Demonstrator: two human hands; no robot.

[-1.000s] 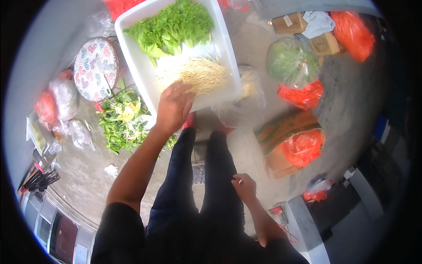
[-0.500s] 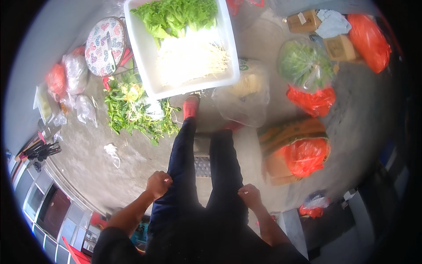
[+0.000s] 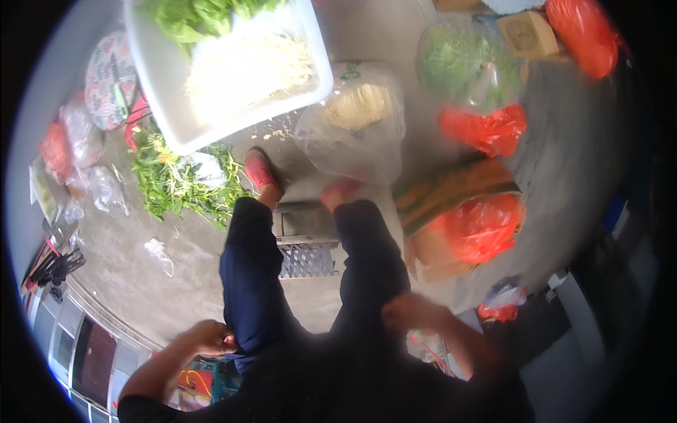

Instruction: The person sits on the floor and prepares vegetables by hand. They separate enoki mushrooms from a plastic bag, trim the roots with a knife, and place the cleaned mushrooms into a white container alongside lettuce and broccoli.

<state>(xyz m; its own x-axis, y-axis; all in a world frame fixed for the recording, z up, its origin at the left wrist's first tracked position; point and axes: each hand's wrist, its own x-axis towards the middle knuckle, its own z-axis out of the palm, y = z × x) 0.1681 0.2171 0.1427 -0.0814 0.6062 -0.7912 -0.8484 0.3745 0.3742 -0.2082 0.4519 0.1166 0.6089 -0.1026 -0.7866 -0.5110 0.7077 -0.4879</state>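
Note:
My left hand (image 3: 214,338) is closed at the outer side of my left thigh, pinching the cloth of my dark blue trousers (image 3: 257,261). On the other side my right hand (image 3: 409,312), somewhat blurred, is curled against the trouser cloth at the right thigh. Bare ankle shows above the red shoe (image 3: 259,169) on my left foot. Between my legs stands a low stool (image 3: 308,259) with a patterned grey top. Ahead, a white plastic tub (image 3: 243,132) holds green lettuce (image 3: 194,17) and pale, overexposed stringy vegetables (image 3: 247,77).
Picked greens (image 3: 166,180) lie on the floor at the left, near a round patterned board (image 3: 111,81) with a knife. A clear bag (image 3: 352,141), a bag of greens (image 3: 469,67), red bags (image 3: 486,130) and an open cardboard box (image 3: 451,211) stand to the right.
My view has shifted and the floor things appear lower and farther left. Both hands have moved back along the thighs, my knees are farther apart, and more ankle and stool show.

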